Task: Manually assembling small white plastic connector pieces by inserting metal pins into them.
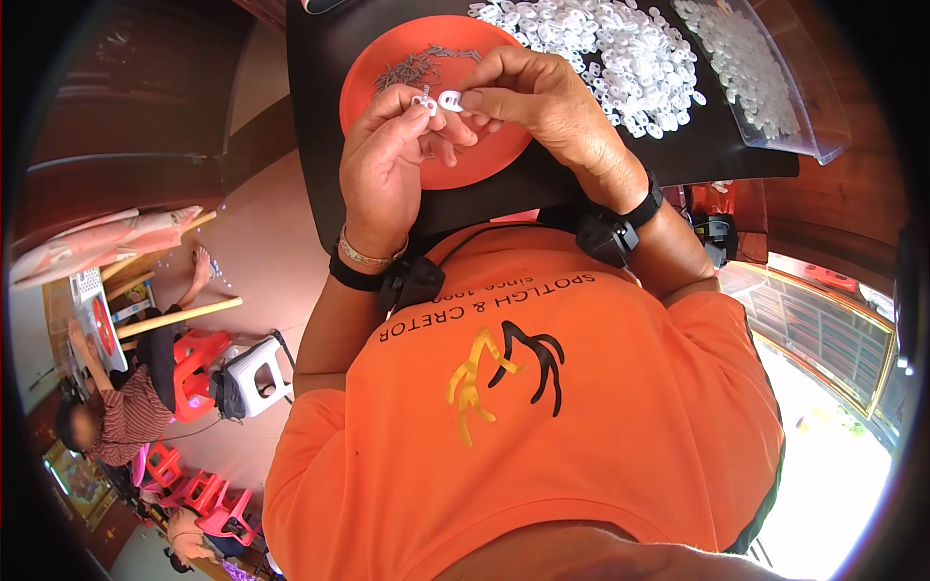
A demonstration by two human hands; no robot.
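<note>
L hand [383,174] is pinched tight on a small wht clip [429,107], thumb vs. fingertip; a thin grey bit [425,90] stands up at it, spring or screw, can't tell which. R hand [542,102] is clamped thumb-to-finger on a wht oval pc [450,100] w/ holes in it, just beside the clip; can't tell if the 2 touch. Both pcs are up over the red-orange plate [475,172], approx. mid. A pile of grey bits [412,70] lies on the plate's far side. Plate's on a blk table [315,97]. To its R, also on the table: a big loose heap of wht pcs [639,77], then a clear bin [831,147] w/ lots more inside. Dark strap on each wrist, plus a bracelet [368,256] on the L. Off L, well apart: a person in a striped top [140,412], a red stool [199,363] & a wht stool [260,380].
</note>
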